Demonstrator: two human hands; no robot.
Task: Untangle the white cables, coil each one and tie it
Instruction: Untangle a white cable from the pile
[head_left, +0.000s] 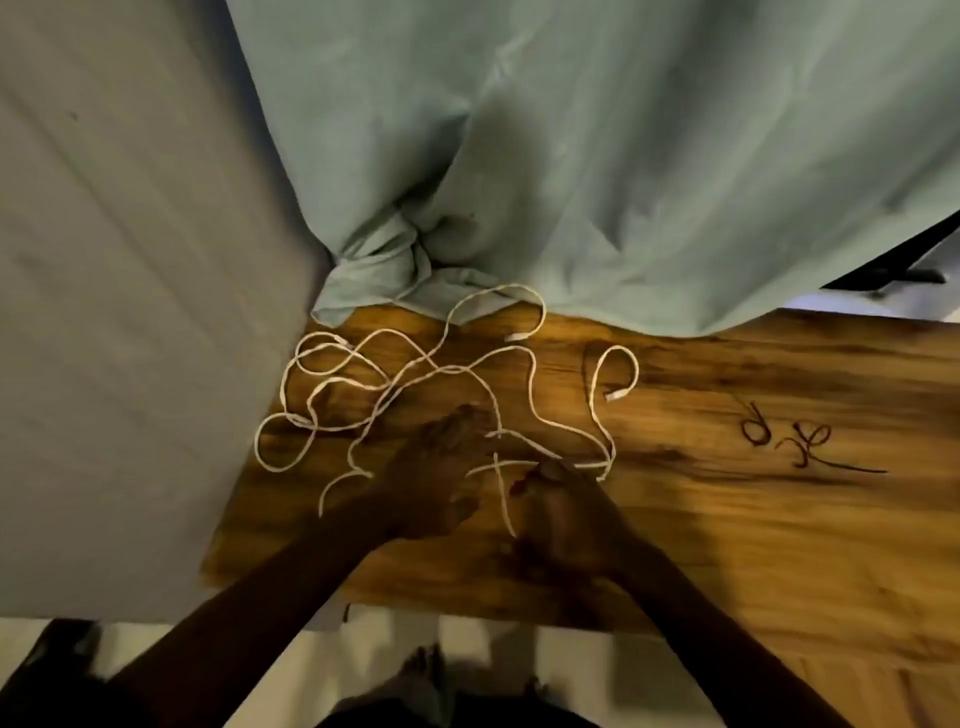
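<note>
White cables (395, 384) lie in a loose tangle on the wooden table (727, 519), with loops spreading left toward the grey wall and back toward the curtain. Two plug ends show, one (517, 336) near the curtain and one (613, 396) to the right. My left hand (436, 478) reaches into the tangle with fingers stretched over the strands. My right hand (561, 509) is beside it and pinches a white strand that runs across both hands. The view is dark and blurred, so the fingers are hard to make out.
A pale green curtain (597, 156) hangs over the table's back edge, knotted at the lower left. A grey wall (130, 312) borders the table on the left. Dark scribbles (789, 436) mark the wood at right. The floor and my feet (426, 670) show below.
</note>
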